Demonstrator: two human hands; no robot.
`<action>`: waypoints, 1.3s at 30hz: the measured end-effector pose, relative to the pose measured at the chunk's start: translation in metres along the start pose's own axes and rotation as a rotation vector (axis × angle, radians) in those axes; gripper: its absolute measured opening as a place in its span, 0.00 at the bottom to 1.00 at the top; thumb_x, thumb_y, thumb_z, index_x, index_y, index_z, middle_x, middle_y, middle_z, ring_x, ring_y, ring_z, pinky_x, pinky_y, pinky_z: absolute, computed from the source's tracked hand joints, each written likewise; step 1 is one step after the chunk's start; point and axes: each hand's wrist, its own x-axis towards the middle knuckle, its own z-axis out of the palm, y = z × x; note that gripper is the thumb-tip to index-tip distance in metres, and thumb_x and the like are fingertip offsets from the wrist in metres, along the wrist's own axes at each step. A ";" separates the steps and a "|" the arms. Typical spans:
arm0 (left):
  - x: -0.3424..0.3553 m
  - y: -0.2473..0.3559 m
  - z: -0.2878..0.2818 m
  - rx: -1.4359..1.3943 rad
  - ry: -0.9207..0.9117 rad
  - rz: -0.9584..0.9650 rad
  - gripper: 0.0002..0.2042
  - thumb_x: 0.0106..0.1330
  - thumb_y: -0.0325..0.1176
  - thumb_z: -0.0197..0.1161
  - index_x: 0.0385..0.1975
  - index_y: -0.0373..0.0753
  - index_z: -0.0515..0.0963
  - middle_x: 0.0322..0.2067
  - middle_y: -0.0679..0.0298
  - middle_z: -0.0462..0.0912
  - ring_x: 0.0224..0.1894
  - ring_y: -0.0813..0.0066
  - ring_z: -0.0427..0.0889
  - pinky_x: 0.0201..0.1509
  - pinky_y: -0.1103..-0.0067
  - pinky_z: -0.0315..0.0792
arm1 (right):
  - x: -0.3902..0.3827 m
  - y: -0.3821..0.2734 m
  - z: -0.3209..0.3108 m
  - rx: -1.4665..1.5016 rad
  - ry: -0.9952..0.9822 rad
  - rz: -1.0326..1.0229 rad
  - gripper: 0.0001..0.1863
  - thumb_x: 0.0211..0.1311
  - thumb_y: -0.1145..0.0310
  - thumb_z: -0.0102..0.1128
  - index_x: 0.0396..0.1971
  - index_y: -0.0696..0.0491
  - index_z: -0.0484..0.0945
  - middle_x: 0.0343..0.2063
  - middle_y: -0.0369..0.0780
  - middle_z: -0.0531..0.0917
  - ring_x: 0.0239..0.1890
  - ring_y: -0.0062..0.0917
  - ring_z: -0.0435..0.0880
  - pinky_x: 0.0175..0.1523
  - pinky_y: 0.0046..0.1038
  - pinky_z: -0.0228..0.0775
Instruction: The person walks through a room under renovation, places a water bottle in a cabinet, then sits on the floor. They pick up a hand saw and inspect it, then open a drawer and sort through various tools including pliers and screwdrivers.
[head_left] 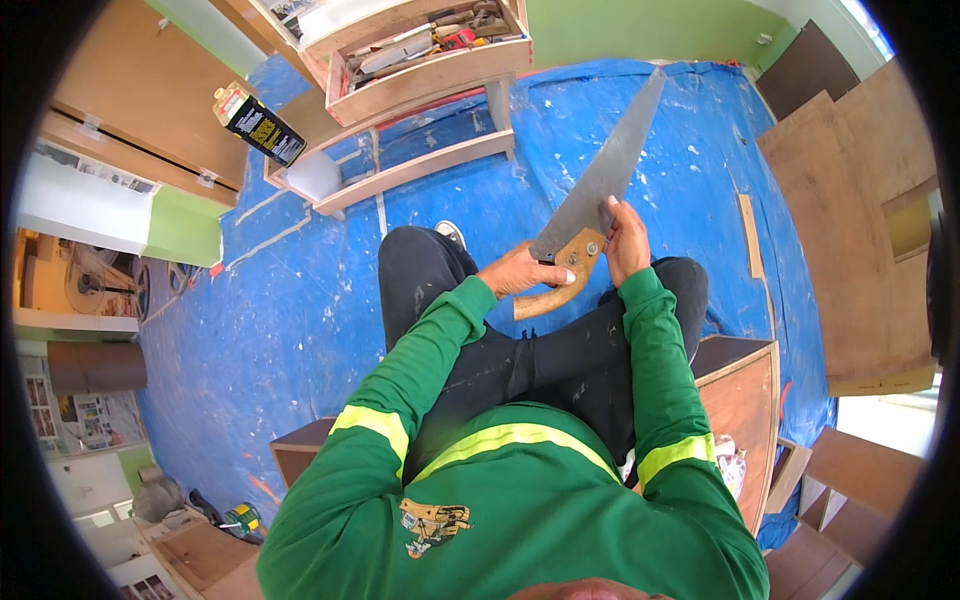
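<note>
A handsaw (603, 178) with a wide grey blade and a worn wooden handle lies slanted over my lap, its narrow tip pointing away to the far right. My left hand (515, 270) grips it where the blade meets the handle, the thumb lying across the wood. At the blade's right edge, near the handle, my right hand (628, 243) holds the metal with its fingertips; part of those fingers is hidden. The lower end of the handle sticks out below my left hand, and round metal fasteners show on the wood.
Blue sheeting (300, 330) covers the floor. Ahead stands a wooden frame (420, 165) with a drawer of tools (430, 80) on top. A black-and-yellow can (262, 128) rests at its left end. A wooden box (740, 400) is beside my right leg; wood panels (840, 190) lean at right.
</note>
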 end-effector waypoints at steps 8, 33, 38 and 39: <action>0.002 -0.004 -0.003 0.037 -0.002 0.012 0.32 0.62 0.38 0.78 0.65 0.35 0.74 0.54 0.60 0.83 0.57 0.69 0.81 0.61 0.70 0.76 | -0.001 0.000 0.000 0.011 0.008 0.005 0.12 0.77 0.57 0.58 0.47 0.49 0.77 0.43 0.34 0.83 0.47 0.23 0.84 0.52 0.33 0.76; -0.001 -0.004 -0.001 0.021 -0.007 0.030 0.31 0.63 0.38 0.77 0.65 0.35 0.75 0.55 0.59 0.83 0.57 0.69 0.81 0.63 0.70 0.75 | -0.003 -0.001 -0.001 0.004 0.000 -0.008 0.12 0.77 0.55 0.58 0.45 0.48 0.79 0.41 0.32 0.84 0.43 0.20 0.82 0.49 0.30 0.75; 0.001 -0.007 -0.003 0.017 -0.021 0.040 0.31 0.64 0.37 0.76 0.65 0.35 0.74 0.55 0.59 0.83 0.57 0.69 0.81 0.62 0.69 0.76 | -0.003 -0.001 -0.001 0.003 -0.003 0.001 0.13 0.76 0.55 0.58 0.46 0.48 0.79 0.41 0.32 0.83 0.44 0.21 0.81 0.50 0.32 0.74; 0.001 -0.007 -0.003 0.021 -0.019 0.039 0.31 0.64 0.37 0.76 0.65 0.35 0.74 0.55 0.59 0.83 0.57 0.69 0.81 0.62 0.69 0.76 | -0.004 -0.002 0.002 -0.001 0.000 0.006 0.13 0.76 0.55 0.58 0.46 0.48 0.79 0.41 0.32 0.83 0.44 0.21 0.81 0.50 0.32 0.73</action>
